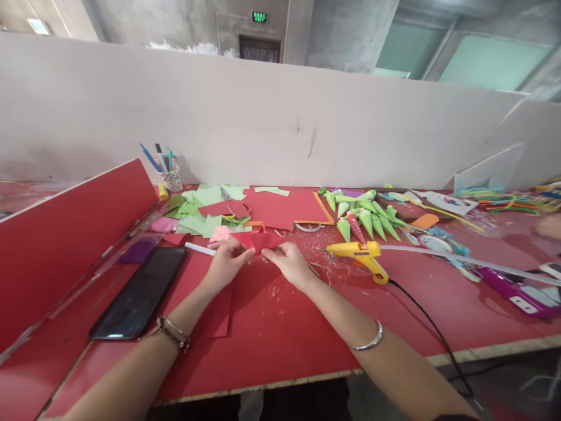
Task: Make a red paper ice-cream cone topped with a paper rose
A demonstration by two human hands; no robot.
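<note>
Paper (259, 241), red, folded | left hand (228, 261) and right hand (290, 263) pinch near edge | advisable: light grip, even pressure, away from glue gun (357, 251) at right

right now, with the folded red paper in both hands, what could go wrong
The folded red paper, pinched by the left hand and right hand, might tear if they pull unevenly.
The yellow pistol-shaped glue gun points roughly toward the right hand; if hot, which the picture cannot show, it could burn a finger.
Its thin black cord hangs over the front edge of the red tabletop near the right forearm, so a snag might drag the gun.
</note>
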